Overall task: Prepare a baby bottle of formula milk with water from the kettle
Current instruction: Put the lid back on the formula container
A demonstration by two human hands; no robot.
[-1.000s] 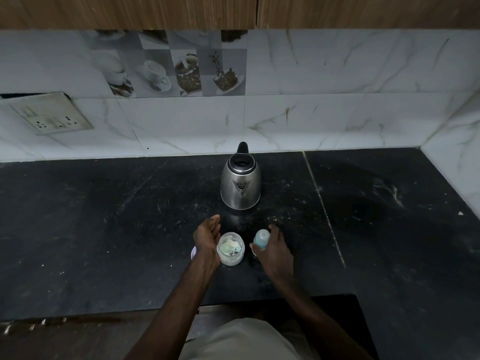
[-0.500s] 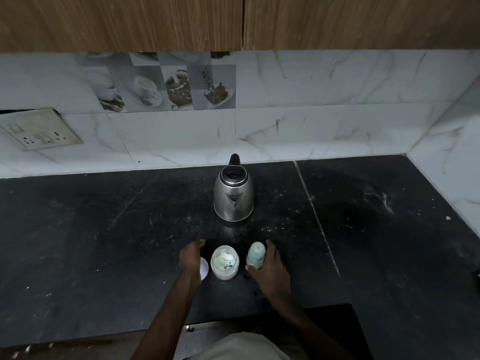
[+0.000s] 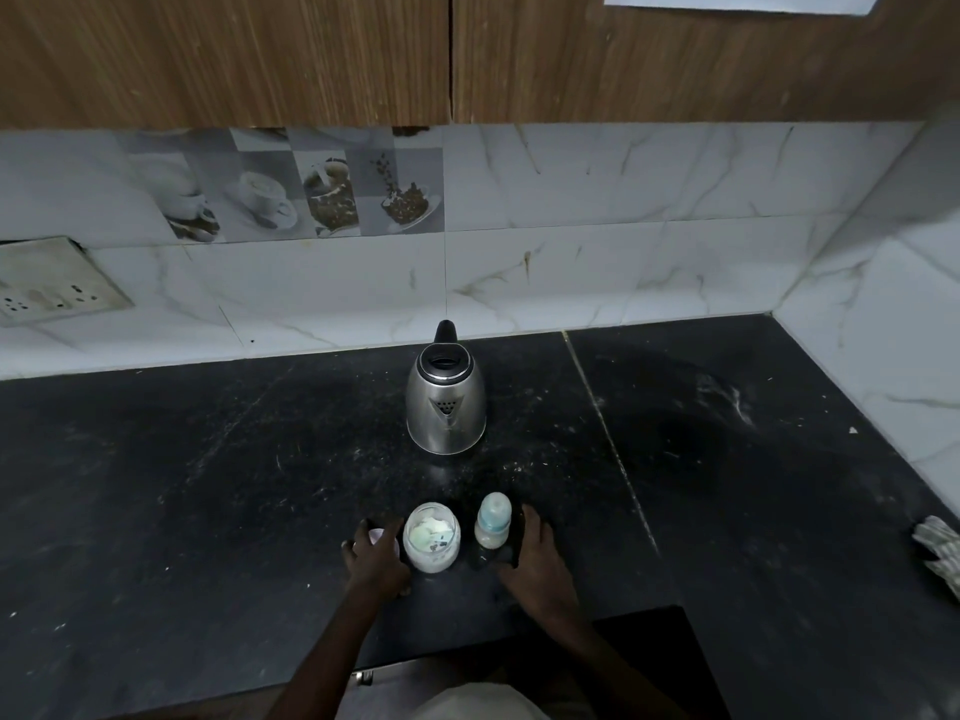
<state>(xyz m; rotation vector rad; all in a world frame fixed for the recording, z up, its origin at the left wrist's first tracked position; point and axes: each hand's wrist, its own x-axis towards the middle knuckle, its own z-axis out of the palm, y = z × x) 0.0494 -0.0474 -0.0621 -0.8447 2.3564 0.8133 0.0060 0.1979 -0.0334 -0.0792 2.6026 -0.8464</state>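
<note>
A steel kettle (image 3: 447, 407) with a black lid stands at the back middle of the black counter (image 3: 208, 485), spout facing me. In front of it stand an open jar of pale formula powder (image 3: 432, 537) and, to its right, a small capped baby bottle (image 3: 493, 522), upright. My left hand (image 3: 375, 561) lies left of the jar, fingers curled over a small pale lid (image 3: 377, 537) on the counter. My right hand (image 3: 537, 561) is cupped around the bottle's lower right side, thumb in front of its base.
A marble-tiled wall runs behind the kettle and along the right side. Wooden cupboards (image 3: 311, 54) hang overhead. A socket panel (image 3: 52, 288) is on the wall at left. A crumpled cloth (image 3: 937, 556) lies at the right edge. The counter's front edge is just below my hands.
My left hand has dropped from beside the jar onto the pale lid to its left. My right hand stays at the bottle. The view has tilted upward.
</note>
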